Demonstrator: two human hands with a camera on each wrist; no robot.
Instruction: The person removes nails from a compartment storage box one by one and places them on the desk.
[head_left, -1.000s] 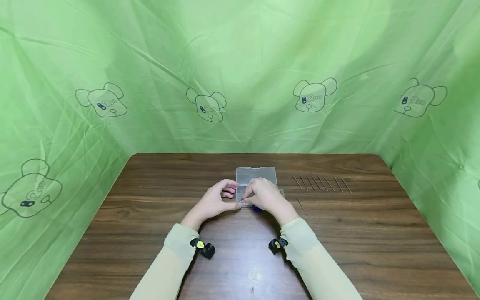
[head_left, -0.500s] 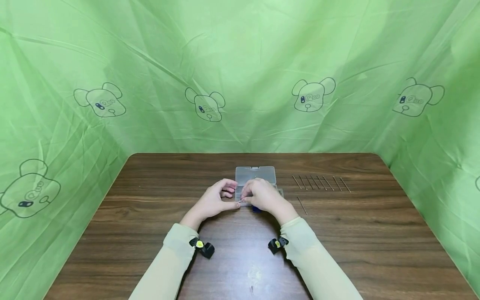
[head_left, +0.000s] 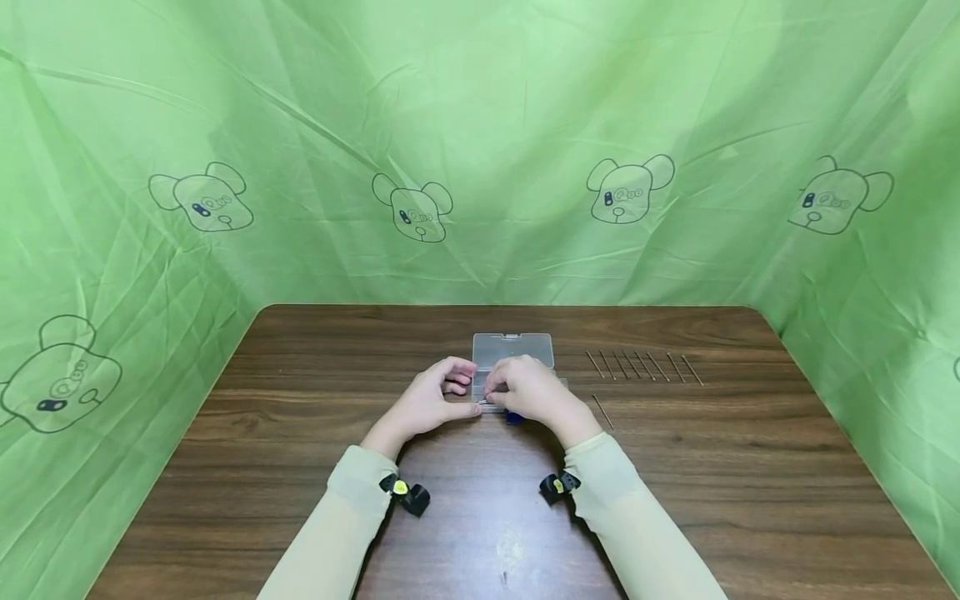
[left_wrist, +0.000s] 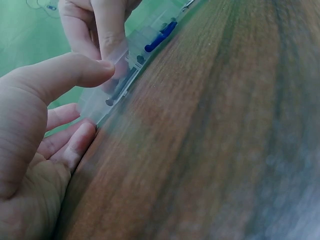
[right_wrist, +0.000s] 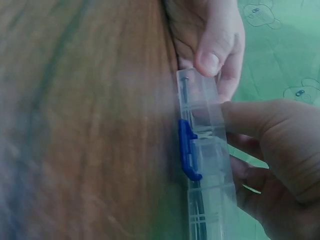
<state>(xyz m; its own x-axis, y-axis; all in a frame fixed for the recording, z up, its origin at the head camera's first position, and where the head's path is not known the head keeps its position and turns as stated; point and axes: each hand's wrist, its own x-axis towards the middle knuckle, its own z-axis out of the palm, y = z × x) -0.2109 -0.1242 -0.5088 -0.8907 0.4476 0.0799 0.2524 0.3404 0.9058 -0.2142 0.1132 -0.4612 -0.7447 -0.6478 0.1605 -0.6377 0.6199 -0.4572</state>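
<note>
Holding clear box (head_left: 513, 350): left hand (head_left: 429, 398), half-spread round left end | right hand (head_left: 531, 390): fingers inside, grip hidden | right-side nails (head_left: 643, 366) unmoved, box work ongoing

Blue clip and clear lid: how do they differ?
The blue clip is solid blue; the clear lid is see-through. The clip is smaller than the lid. The clip sits on the near side of the box; the lid is open at its far side. Both belong to the box.
</note>
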